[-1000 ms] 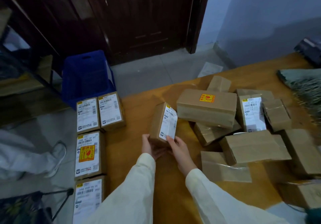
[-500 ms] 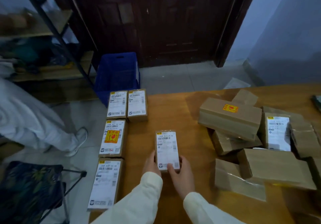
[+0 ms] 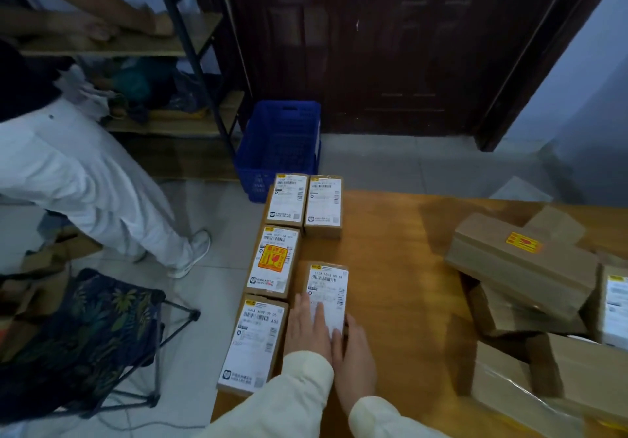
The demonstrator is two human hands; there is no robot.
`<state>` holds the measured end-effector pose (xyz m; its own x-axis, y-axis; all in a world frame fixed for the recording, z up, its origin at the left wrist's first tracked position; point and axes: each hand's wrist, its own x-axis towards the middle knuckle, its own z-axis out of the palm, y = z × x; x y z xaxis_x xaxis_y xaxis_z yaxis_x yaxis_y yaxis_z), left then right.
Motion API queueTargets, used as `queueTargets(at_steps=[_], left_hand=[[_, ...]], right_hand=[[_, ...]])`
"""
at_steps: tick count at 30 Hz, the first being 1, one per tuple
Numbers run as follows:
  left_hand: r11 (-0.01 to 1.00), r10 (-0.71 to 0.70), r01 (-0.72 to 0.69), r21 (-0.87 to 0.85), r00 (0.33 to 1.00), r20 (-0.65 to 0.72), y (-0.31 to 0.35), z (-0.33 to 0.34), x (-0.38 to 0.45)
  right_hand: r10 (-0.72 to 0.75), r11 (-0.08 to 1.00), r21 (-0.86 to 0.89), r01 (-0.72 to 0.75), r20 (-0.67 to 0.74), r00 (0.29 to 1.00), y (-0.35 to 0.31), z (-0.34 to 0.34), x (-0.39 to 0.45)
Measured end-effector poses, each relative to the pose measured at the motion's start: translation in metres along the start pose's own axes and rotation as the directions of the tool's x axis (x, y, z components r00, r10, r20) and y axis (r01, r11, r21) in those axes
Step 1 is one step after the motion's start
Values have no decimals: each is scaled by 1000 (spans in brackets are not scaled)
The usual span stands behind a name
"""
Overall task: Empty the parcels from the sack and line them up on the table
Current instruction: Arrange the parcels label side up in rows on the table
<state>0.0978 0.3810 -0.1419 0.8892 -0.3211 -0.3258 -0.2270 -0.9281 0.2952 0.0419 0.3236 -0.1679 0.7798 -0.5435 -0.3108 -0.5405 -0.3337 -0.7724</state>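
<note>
1. A person in cream sleeves is settling a small brown cardboard parcel with a white printed label [image 3: 327,296] into a second column on the glossy orange-brown wooden table [image 3: 401,267], just beside the label-up parcels at its 9 o'clock
2. The left hand [image 3: 311,327] is lying flat, fingers straight, on the label; the right hand [image 3: 353,358] is pressing the parcel's near right corner, fingers loosely extended
3. Four labelled cardboard boxes [image 3: 272,261] are already lining the table's left edge
4. Judged next: reaching to 3 o'clock for another box from the jumbled heap of plain taped cartons [image 3: 520,267], then turning it label-up
5. The boxes are looking rigid, matt and rectangular; tape is glinting on some; the sack is not showing
</note>
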Motion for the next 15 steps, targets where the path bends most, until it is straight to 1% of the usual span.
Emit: queueTargets(at_steps=[1,2,3,4,9,15], left_hand=[[997,49,-51,54,998,40,-2,1,1],[993,90,-92,78,996,20,-6,4,3],[992,99,-97,78,995,-18,-9,8,7],[993,94,-92,77,995,-26,-9,4,11],[990,106,-114,86,990,89,-4,-11,38],[986,136,-145,81,985,104,-4,-16,65]], right_hand=[[-20,1000,4,20,-7,1000,0,1,1],[-36,999,2,36,-12,999,0,3,4],[-50,999,-5,50,-17,999,-1,5,6],[-58,998,-16,58,-21,998,-3,6,10],[-93,995,-43,92,-33,995,-17,9,38],[-107,986,-133,100,-47,993,-25,13,68]])
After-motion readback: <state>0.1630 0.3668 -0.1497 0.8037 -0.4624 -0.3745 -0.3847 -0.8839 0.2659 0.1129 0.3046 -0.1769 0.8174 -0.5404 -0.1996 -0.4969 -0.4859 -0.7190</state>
